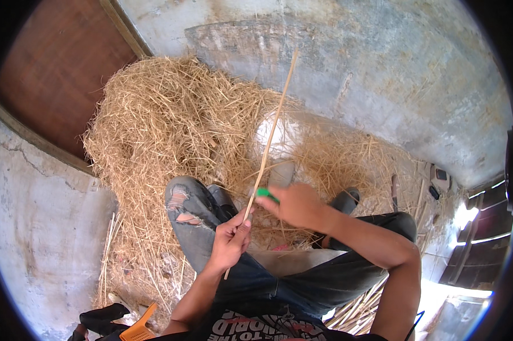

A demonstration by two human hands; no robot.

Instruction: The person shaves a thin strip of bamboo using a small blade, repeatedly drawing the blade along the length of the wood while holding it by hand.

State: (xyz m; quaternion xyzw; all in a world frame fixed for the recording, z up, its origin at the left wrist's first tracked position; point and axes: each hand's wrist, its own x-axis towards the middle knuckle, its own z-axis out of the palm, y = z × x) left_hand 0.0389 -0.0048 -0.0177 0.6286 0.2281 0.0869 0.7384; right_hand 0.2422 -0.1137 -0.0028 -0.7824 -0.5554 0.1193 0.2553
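Note:
A long, thin bamboo strip (271, 135) slants up and away from my lap toward the far wall. My left hand (232, 241) is closed round its lower part, and a short tail of the strip sticks out below the fist. Just above that grip, my right hand (302, 207) is closed on a small green-handled tool (266, 196). The tool's end lies against or very near the strip; blur hides its exact shape and whether it touches.
A big heap of dry straw (160, 113) fills the far left beside a brown door panel (52, 62). Thin sticks (356, 304) lie by my right hip. An orange plastic piece (140, 324) is at the lower left. Small dark objects (437, 181) rest by the right wall.

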